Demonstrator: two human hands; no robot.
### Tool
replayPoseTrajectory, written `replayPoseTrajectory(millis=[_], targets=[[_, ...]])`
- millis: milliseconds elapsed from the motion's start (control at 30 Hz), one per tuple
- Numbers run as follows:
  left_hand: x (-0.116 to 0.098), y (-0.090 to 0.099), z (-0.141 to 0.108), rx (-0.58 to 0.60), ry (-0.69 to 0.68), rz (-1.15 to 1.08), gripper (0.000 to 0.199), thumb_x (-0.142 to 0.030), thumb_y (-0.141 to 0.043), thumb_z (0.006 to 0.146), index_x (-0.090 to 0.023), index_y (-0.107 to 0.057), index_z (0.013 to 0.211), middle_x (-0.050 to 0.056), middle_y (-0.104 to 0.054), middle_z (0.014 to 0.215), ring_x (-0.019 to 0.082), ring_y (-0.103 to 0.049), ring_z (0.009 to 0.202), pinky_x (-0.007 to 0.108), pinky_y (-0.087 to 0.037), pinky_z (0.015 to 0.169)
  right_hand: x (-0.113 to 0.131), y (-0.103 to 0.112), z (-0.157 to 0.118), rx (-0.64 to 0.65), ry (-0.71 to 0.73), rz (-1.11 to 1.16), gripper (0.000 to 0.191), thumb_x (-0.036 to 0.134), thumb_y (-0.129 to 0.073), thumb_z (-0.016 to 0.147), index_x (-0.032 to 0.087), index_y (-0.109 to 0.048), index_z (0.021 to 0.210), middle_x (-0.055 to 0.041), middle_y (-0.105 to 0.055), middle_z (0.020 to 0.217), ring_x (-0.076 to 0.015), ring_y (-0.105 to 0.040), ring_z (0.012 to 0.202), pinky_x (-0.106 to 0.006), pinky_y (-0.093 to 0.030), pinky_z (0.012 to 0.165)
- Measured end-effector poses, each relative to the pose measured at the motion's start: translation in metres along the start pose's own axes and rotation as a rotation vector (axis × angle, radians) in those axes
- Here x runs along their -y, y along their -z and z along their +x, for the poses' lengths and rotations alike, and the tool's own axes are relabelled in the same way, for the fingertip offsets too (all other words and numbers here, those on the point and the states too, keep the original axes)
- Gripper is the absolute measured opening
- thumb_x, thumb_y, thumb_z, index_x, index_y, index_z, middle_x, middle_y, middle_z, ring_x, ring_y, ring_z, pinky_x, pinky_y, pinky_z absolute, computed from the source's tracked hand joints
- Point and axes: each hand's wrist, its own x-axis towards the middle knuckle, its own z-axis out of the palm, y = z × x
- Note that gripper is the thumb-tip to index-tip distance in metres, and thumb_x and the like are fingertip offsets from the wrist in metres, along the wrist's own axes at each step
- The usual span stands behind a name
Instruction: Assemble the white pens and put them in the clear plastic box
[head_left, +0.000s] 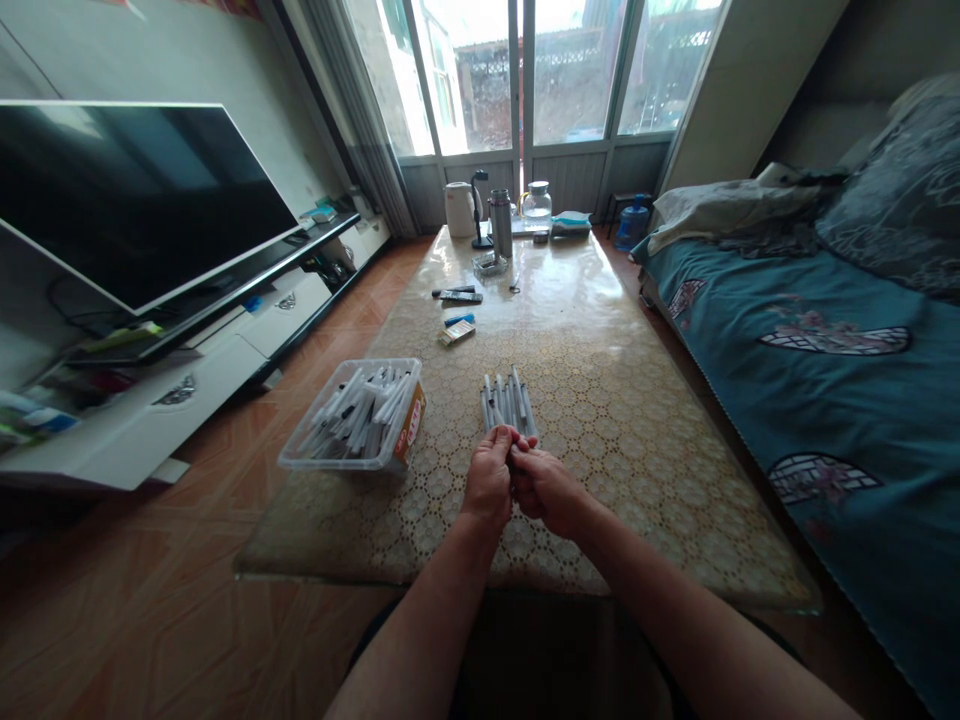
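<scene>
My left hand point(490, 476) and my right hand point(551, 487) meet at the near end of a small row of pens. Both are closed, fingertips touching, around a slim white pen point(495, 412) whose upper part pokes out past the left thumb. Its lower end is hidden in the fingers. Just beyond lie several white pens with dark parts point(514, 398), side by side on the patterned table cover. To the left stands a clear plastic box point(300, 462) holding many more such pens, heaped loosely.
Farther up the table point(637, 430) lie a small pale box point(456, 333), a blue lighter-like item point(460, 320) and a remote point(460, 296). A glass ashtray point(490, 265), steel flask point(500, 222), kettle point(460, 210) and glass jug point(536, 205) stand at the far end.
</scene>
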Motion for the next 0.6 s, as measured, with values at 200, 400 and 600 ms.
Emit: replayPoseTrajectory(millis=[200,400,600], targets=[[-0.008,-0.004,-0.001,0.067,-0.01,-0.011,0.027,-0.038,-0.072,0.07,-0.018,-0.054,0.067,-0.003,-0.06,0.06,0.015,-0.067,0.078,0.028,-0.048,0.084,0.004,0.007,-0.003,0.225,-0.006,0.13,0.043,0.05,-0.062,0.076,0.023,-0.03,0.069,0.0125,-0.026,0.045,-0.0032,-0.013,0.034,-0.017,-0.008,0.033],[-0.008,-0.003,0.001,0.085,-0.036,0.125,0.034,-0.046,-0.069,0.071,-0.018,-0.05,0.071,0.0,-0.067,0.072,0.01,-0.058,0.049,0.022,-0.045,0.048,0.009,0.009,0.001,0.071,0.291,-0.18,0.033,0.05,-0.064,0.077,0.018,-0.054,0.082,0.0073,-0.042,0.051,-0.0058,-0.034,0.042,-0.019,-0.026,0.04],[0.007,-0.012,0.003,-0.088,-0.128,0.183,0.034,-0.047,-0.067,0.072,-0.018,-0.049,0.071,-0.002,-0.059,0.062,0.013,-0.063,0.06,0.022,-0.046,0.058,-0.002,0.005,0.006,-0.149,0.296,-0.205,0.034,0.052,-0.06,0.078,0.018,-0.057,0.076,0.0052,-0.042,0.05,-0.0081,-0.035,0.044,-0.021,-0.027,0.041]])
